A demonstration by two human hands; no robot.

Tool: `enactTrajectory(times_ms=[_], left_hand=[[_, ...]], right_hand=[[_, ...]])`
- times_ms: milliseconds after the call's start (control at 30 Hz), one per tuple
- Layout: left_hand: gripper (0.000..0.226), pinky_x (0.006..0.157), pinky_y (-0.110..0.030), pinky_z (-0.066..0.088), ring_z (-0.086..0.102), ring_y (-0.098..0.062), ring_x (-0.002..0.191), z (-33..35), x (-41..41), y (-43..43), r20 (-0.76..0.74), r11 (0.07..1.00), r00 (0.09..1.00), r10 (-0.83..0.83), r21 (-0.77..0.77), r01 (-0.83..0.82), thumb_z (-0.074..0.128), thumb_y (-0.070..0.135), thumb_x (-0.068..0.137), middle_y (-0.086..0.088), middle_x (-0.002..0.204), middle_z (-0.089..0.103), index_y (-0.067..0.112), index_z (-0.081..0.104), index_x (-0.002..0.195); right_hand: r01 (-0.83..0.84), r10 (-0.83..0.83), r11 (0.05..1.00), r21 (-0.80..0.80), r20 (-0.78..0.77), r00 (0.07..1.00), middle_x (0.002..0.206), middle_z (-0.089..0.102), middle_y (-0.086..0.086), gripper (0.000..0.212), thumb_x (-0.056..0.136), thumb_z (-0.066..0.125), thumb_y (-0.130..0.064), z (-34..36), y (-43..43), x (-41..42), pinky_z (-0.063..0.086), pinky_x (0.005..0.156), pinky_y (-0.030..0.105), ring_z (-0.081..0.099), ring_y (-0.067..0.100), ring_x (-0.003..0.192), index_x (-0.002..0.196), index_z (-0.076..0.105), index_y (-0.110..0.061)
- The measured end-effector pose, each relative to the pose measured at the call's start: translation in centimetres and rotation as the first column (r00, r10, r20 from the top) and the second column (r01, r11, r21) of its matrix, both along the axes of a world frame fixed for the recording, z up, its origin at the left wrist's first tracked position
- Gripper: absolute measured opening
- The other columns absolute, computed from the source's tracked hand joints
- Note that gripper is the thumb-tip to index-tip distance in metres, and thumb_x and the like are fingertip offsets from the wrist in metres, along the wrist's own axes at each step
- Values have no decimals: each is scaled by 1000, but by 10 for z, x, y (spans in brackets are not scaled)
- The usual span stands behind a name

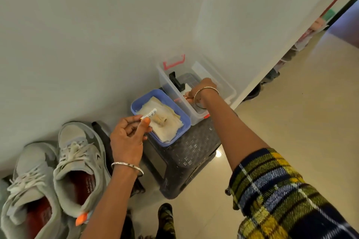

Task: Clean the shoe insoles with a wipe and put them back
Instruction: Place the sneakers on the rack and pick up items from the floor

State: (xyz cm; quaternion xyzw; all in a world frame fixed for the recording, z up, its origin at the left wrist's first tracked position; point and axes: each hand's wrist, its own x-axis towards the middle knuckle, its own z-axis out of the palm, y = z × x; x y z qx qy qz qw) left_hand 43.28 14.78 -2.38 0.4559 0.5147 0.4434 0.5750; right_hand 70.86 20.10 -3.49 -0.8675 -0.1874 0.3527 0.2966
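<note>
Two grey sneakers stand at the lower left, red insoles showing inside them. My left hand pinches a small white tube with an orange cap at the edge of a blue tub that holds pale folded cloths. My right hand reaches down into a clear plastic bin behind the tub, its fingers curled; what it touches inside is hidden.
Both containers sit on a dark plastic stool against the white wall. The bin has red latches and a black object inside. Beige tiled floor lies to the right, with clutter under a white panel at far right.
</note>
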Motion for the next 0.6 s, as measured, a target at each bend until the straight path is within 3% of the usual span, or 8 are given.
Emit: enactTrajectory(times_ms=[100, 200, 267, 300, 367, 467, 533, 600], left_hand=[[15, 59, -20, 57, 74, -14, 73, -1, 3, 1, 22, 1000, 1000, -7, -7, 7, 75, 21, 85, -7, 89, 76, 17, 66, 97], [17, 60, -20, 57, 73, -13, 73, -2, 7, -1, 22, 1000, 1000, -22, 0, 22, 75, 20, 85, -5, 88, 76, 15, 67, 100], [21, 62, -20, 57, 73, -13, 73, -2, 8, -2, 20, 999, 999, -35, 7, 35, 75, 20, 85, -5, 89, 76, 12, 68, 102], [22, 62, -20, 57, 74, -13, 74, -2, 7, -2, 16, 999, 999, -37, 10, 37, 75, 21, 85, -5, 90, 76, 12, 68, 103], [23, 63, -21, 58, 74, -13, 76, -2, 6, -1, 8, 999, 999, -32, 3, 32, 74, 23, 84, -4, 93, 76, 14, 68, 104], [26, 63, -21, 59, 74, -12, 77, -3, 5, 1, 5, 1000, 1000, -29, -4, 29, 74, 23, 84, -4, 95, 75, 12, 67, 107], [27, 62, -21, 59, 74, -13, 77, -4, 5, 2, 6, 999, 999, -46, -2, 46, 75, 23, 84, -5, 95, 75, 12, 68, 108], [25, 62, -21, 58, 74, -14, 77, -4, 5, 2, 11, 998, 998, -66, 1, 66, 74, 23, 84, -5, 93, 76, 13, 69, 106]], right_hand=[[57, -56, 998, 13, -94, 994, 85, 72, 13, 15, 84, 71, 0, 27, -9, -26, 62, 68, 35, 71, 26, 75, 94, 65, 10], [111, -110, 994, -5, -199, 974, 75, 72, 14, 20, 90, 63, 6, 34, -15, -35, 61, 74, 34, 73, 23, 75, 72, 54, 7], [57, -58, 998, -11, -211, 976, 52, 66, 5, 26, 95, 53, 8, 46, -22, -43, 52, 50, 14, 65, 5, 48, 71, 49, 0], [11, -15, 1000, -25, -185, 983, 46, 58, 4, 27, 98, 48, 7, 52, -26, -46, 42, 37, 10, 56, 4, 37, 73, 48, -2], [-35, 24, 994, -101, -107, 994, 56, 45, 5, 34, 101, 50, -5, 64, -31, -55, 32, 27, 15, 46, 15, 44, 68, 45, -4], [-48, 34, 992, -114, -117, 993, 59, 46, 2, 44, 102, 50, -9, 68, -34, -57, 28, 26, 14, 33, 14, 52, 60, 40, -3], [-54, 44, 993, -105, -100, 994, 64, 63, 10, 29, 99, 53, -5, 62, -30, -53, 36, 30, 14, 44, 15, 57, 72, 52, 4], [50, -50, 999, 7, 90, 995, 84, 72, 12, 14, 90, 68, -12, 61, -28, -48, 54, 50, 23, 63, 19, 66, 91, 63, 1]])
